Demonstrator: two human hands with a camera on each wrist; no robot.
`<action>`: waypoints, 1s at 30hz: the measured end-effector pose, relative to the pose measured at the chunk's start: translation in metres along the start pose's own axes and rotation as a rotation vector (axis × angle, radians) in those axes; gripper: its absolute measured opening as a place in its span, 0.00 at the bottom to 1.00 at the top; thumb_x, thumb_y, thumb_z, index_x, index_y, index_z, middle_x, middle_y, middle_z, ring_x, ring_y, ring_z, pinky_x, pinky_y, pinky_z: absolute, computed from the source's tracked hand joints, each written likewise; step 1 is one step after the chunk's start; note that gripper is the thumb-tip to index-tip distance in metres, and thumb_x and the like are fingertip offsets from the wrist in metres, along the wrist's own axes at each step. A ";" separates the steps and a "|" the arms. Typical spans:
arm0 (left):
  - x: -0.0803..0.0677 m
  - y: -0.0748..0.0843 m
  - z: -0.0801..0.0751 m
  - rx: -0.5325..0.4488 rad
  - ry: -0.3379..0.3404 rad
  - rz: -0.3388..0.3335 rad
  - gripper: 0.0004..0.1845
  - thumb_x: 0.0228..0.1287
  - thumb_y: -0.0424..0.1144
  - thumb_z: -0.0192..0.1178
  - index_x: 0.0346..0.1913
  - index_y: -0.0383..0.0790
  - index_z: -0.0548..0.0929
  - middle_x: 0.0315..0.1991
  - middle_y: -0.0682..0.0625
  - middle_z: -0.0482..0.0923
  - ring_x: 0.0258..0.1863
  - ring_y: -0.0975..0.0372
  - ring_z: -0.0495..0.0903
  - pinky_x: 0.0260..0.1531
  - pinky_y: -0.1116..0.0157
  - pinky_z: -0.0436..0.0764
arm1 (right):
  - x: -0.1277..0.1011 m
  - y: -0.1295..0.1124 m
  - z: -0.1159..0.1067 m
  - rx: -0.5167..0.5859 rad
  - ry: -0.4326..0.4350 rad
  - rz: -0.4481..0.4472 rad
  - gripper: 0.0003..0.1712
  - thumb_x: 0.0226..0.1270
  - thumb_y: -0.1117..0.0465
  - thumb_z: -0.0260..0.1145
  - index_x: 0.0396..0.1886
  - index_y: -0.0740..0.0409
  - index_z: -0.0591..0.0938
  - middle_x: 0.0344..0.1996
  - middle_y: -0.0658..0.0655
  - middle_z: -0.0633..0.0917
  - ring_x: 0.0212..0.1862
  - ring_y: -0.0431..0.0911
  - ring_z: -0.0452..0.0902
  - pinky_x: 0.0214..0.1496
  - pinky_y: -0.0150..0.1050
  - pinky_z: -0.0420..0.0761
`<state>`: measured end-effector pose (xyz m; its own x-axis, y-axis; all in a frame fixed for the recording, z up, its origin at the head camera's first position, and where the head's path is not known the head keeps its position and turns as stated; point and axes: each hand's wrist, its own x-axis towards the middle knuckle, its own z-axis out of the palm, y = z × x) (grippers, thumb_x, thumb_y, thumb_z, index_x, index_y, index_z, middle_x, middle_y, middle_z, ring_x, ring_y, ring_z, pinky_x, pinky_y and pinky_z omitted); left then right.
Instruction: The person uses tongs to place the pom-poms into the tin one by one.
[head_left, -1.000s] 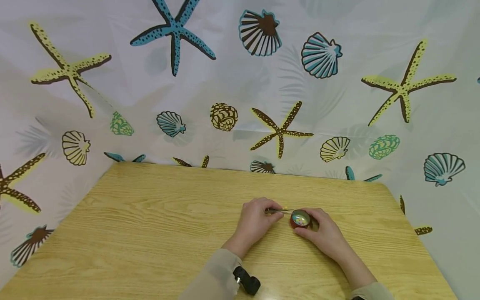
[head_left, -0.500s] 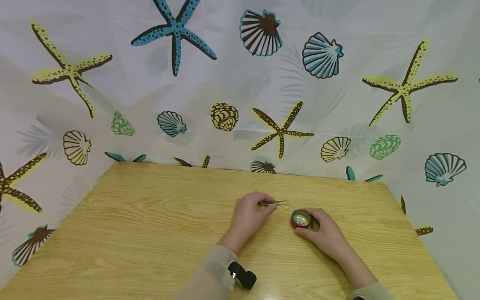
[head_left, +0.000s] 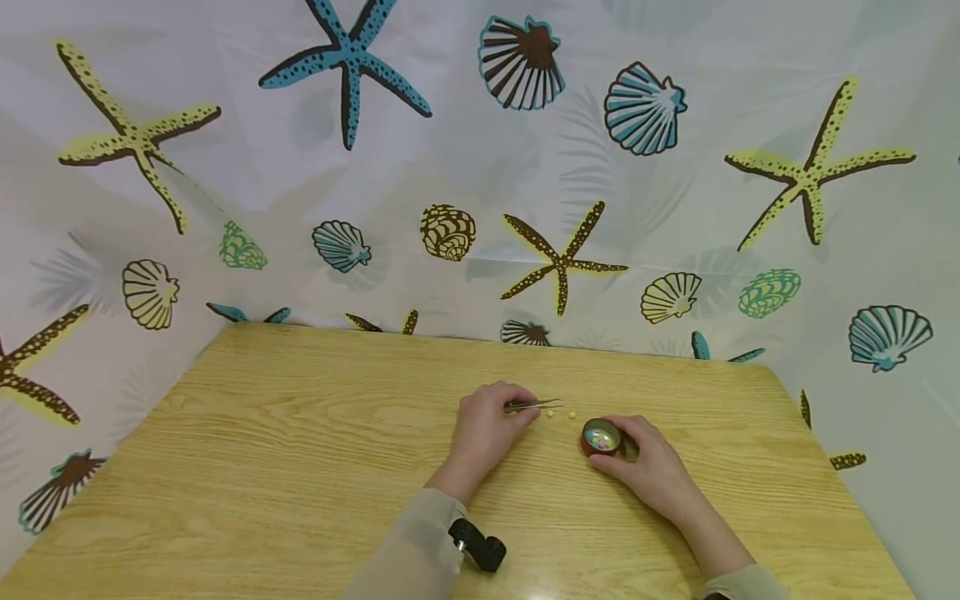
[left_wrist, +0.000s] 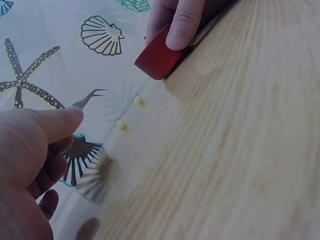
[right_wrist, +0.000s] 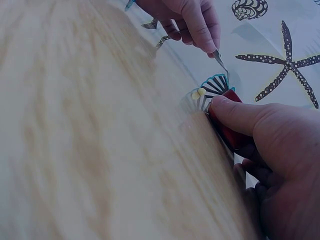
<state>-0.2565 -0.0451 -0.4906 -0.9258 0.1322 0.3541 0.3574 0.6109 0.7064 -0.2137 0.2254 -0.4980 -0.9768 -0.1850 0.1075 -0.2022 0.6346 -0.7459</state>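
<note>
My left hand point(head_left: 504, 410) pinches thin metal tweezers point(head_left: 534, 406) whose tips point right, just above the table and empty. Two small yellow beads point(head_left: 550, 414) point(head_left: 572, 415) lie on the wood between the tips and a small red cup point(head_left: 600, 438). The cup holds several coloured beads. My right hand point(head_left: 628, 448) grips the cup from the right, thumb on its near wall. In the left wrist view the tweezers point(left_wrist: 90, 97), both beads point(left_wrist: 121, 125) and the cup point(left_wrist: 160, 55) show. The right wrist view shows the cup point(right_wrist: 227, 130) under my thumb and one bead point(right_wrist: 197, 93).
The wooden table point(head_left: 300, 467) is walled at the back and both sides by a white curtain point(head_left: 480, 208) printed with shells and starfish. A black camera point(head_left: 477, 546) is strapped on my left sleeve. The table's right edge point(head_left: 840, 467) runs close to my right hand.
The tweezers went from the cup's rim out to the left. A second yellow bead now lies on the table beside the first. The right hand and cup stayed put.
</note>
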 end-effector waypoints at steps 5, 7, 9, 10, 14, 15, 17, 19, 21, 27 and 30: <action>-0.001 -0.005 -0.001 0.019 0.001 -0.012 0.04 0.73 0.42 0.77 0.46 0.51 0.95 0.44 0.56 0.92 0.48 0.55 0.87 0.63 0.45 0.78 | 0.000 0.000 0.000 0.002 -0.002 0.003 0.38 0.71 0.47 0.82 0.75 0.56 0.81 0.64 0.57 0.83 0.70 0.59 0.77 0.75 0.65 0.72; -0.001 -0.007 -0.001 0.020 -0.003 -0.017 0.04 0.72 0.42 0.77 0.46 0.50 0.95 0.44 0.55 0.92 0.48 0.55 0.87 0.63 0.45 0.77 | 0.000 0.000 0.000 0.003 -0.003 0.002 0.38 0.71 0.47 0.82 0.75 0.56 0.81 0.64 0.58 0.83 0.70 0.59 0.78 0.74 0.65 0.73; -0.001 -0.008 -0.001 0.022 -0.008 -0.020 0.04 0.73 0.42 0.77 0.46 0.50 0.95 0.45 0.55 0.92 0.48 0.55 0.88 0.64 0.45 0.77 | 0.000 0.000 0.000 0.005 -0.002 0.002 0.38 0.71 0.48 0.82 0.74 0.56 0.81 0.63 0.58 0.84 0.70 0.58 0.78 0.74 0.64 0.73; -0.001 -0.008 -0.001 0.024 -0.011 -0.023 0.04 0.73 0.42 0.77 0.46 0.50 0.95 0.45 0.55 0.92 0.48 0.55 0.88 0.65 0.45 0.77 | 0.000 0.000 0.000 0.006 -0.002 0.002 0.38 0.71 0.48 0.82 0.74 0.56 0.82 0.63 0.58 0.84 0.70 0.58 0.78 0.74 0.64 0.73; -0.002 -0.010 -0.002 0.032 -0.012 -0.022 0.04 0.73 0.42 0.77 0.46 0.49 0.96 0.44 0.55 0.92 0.48 0.55 0.88 0.65 0.44 0.76 | 0.000 0.001 0.000 0.008 0.000 0.001 0.37 0.70 0.48 0.83 0.74 0.56 0.82 0.63 0.57 0.84 0.69 0.58 0.78 0.74 0.64 0.73; -0.001 -0.011 -0.002 0.035 -0.011 -0.021 0.04 0.73 0.42 0.77 0.46 0.49 0.96 0.44 0.55 0.92 0.48 0.55 0.88 0.64 0.43 0.76 | 0.000 0.001 0.000 0.007 0.000 -0.001 0.38 0.70 0.48 0.83 0.74 0.56 0.82 0.63 0.57 0.84 0.69 0.58 0.78 0.74 0.64 0.74; -0.002 -0.012 -0.002 0.039 -0.011 -0.020 0.04 0.72 0.42 0.77 0.45 0.49 0.96 0.44 0.55 0.92 0.48 0.55 0.88 0.63 0.43 0.76 | 0.001 0.001 0.000 0.004 0.000 -0.001 0.38 0.70 0.47 0.83 0.74 0.56 0.82 0.63 0.57 0.84 0.69 0.58 0.78 0.74 0.64 0.73; -0.002 -0.013 -0.001 0.045 -0.012 -0.020 0.03 0.72 0.41 0.78 0.45 0.49 0.96 0.43 0.55 0.92 0.47 0.55 0.88 0.64 0.42 0.76 | 0.001 0.001 0.000 0.003 -0.001 -0.001 0.38 0.70 0.47 0.83 0.74 0.56 0.82 0.63 0.57 0.84 0.69 0.58 0.78 0.74 0.64 0.73; -0.002 -0.014 -0.001 0.054 -0.013 -0.022 0.03 0.72 0.41 0.78 0.45 0.49 0.96 0.43 0.55 0.92 0.47 0.55 0.89 0.66 0.42 0.76 | 0.001 0.001 0.000 0.003 -0.003 0.002 0.38 0.70 0.47 0.82 0.74 0.56 0.82 0.63 0.57 0.84 0.70 0.58 0.78 0.74 0.64 0.73; -0.002 -0.015 0.001 0.084 -0.021 -0.022 0.03 0.72 0.42 0.78 0.45 0.49 0.95 0.43 0.55 0.92 0.46 0.56 0.89 0.62 0.43 0.76 | 0.000 0.000 -0.001 0.002 -0.004 0.009 0.38 0.71 0.47 0.82 0.74 0.56 0.82 0.63 0.57 0.84 0.70 0.59 0.78 0.74 0.64 0.73; -0.003 -0.016 0.002 0.092 -0.023 -0.021 0.03 0.72 0.42 0.78 0.45 0.50 0.95 0.43 0.56 0.92 0.46 0.56 0.88 0.61 0.44 0.76 | 0.000 0.000 -0.001 -0.002 -0.005 0.006 0.38 0.70 0.47 0.82 0.74 0.56 0.82 0.63 0.57 0.84 0.70 0.59 0.78 0.74 0.64 0.73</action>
<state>-0.2599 -0.0542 -0.5042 -0.9359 0.1362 0.3249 0.3262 0.6830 0.6535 -0.2136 0.2257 -0.4973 -0.9777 -0.1846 0.1000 -0.1966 0.6370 -0.7454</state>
